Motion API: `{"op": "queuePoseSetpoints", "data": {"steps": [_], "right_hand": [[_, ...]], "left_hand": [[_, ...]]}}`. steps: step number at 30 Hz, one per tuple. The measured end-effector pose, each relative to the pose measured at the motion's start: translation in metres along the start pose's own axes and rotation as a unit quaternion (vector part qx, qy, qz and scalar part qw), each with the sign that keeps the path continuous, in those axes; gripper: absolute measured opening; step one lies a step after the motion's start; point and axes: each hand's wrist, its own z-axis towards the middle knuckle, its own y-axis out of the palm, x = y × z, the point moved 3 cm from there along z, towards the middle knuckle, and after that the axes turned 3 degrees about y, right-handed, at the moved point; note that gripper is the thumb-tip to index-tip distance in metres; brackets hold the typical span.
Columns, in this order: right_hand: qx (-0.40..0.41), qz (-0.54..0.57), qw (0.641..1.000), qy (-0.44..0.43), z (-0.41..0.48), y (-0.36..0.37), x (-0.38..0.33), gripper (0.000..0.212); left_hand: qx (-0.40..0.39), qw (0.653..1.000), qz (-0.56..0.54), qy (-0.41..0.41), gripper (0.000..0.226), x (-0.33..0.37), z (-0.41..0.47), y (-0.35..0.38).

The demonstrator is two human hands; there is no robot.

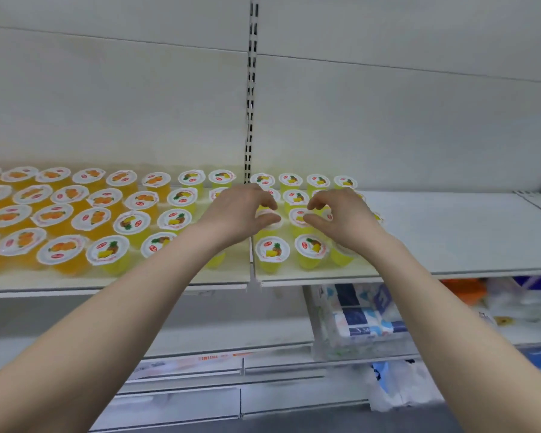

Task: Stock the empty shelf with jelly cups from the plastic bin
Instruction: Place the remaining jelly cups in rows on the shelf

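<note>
Fingers [267, 218] of left hand [238, 210] and right hand [345, 215] curled round jelly cups [272, 251], fills shelf [450, 232] midway: left bay stocked, right stretch bare.

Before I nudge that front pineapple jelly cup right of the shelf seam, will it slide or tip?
The pineapple jelly cup looks narrower at its base than its lid, so a high push would probably tip it. On the smooth shelf a low push likely slides it.

Bare shelf [450, 232] right of the jelly cups [272, 251], open above (slotted post [250, 89] behind), cups packed tight leftward
</note>
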Motion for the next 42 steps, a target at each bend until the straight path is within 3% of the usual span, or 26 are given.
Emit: {"op": "queuePoseSetpoints", "data": {"steps": [3,10,14,24,36,42], "right_hand": [[0.065,0.010,0.998,-0.014,-0.023,-0.004,-0.003,0.018],[0.101,-0.072,0.992,-0.013,-0.071,0.013,-0.020,0.053],[0.070,-0.128,0.989,-0.011,-0.076,0.023,-0.022,0.045],[0.092,-0.139,0.986,-0.004,-0.079,0.026,-0.024,0.040],[0.098,-0.139,0.985,-0.013,-0.081,0.026,-0.024,0.044],[0.172,-0.091,0.978,-0.078,-0.074,0.013,-0.054,0.050]], "left_hand": [[0.010,0.999,-0.001,0.038,0.030,0.005,-0.017,-0.003],[-0.015,0.993,0.084,0.088,0.059,0.008,-0.048,0.013],[-0.003,0.988,0.116,0.098,0.058,0.013,-0.052,0.015],[0.002,0.981,0.150,0.120,0.058,0.010,-0.059,0.024],[0.101,0.979,0.145,0.103,0.061,0.014,-0.067,0.031],[0.167,0.975,0.136,0.057,0.070,-0.022,-0.087,-0.007]]}}
